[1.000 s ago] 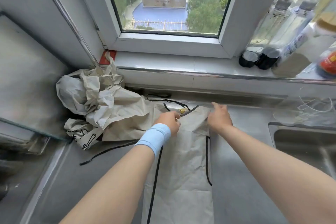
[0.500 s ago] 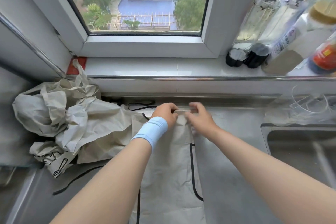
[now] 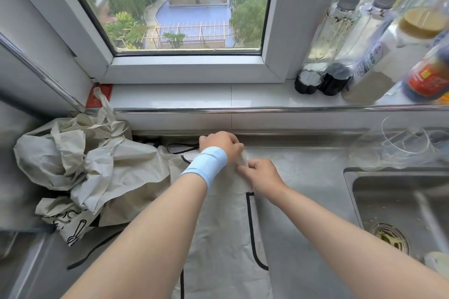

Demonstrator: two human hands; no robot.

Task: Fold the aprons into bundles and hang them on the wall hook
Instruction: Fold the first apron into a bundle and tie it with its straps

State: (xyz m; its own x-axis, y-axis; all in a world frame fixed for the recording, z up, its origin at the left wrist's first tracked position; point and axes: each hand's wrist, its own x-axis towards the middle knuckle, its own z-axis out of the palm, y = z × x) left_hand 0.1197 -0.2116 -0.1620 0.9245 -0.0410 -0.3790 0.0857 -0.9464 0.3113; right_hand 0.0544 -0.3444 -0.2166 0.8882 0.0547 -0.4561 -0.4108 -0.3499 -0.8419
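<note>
apron (image 3: 218, 238): beige with black trim, lay flat on the steel counter (image 3: 303, 165), stretching from the near edge toward the back ledge.
left hand (image 3: 222, 145): wore a pale blue wristband (image 3: 206, 167); fingers curled down, pinching the apron's top end.
right hand (image 3: 263, 176): just beside the left, seemingly pinching the same folded edge, though its fingertips were partly hidden.
crumpled aprons (image 3: 85, 167): heaped in the left corner, touching the flat apron's left side.
sink (image 3: 379, 192): right of the counter, apart from the cloth.
bottles (image 3: 340, 39): on the windowsill (image 3: 194, 97), at the right.
</note>
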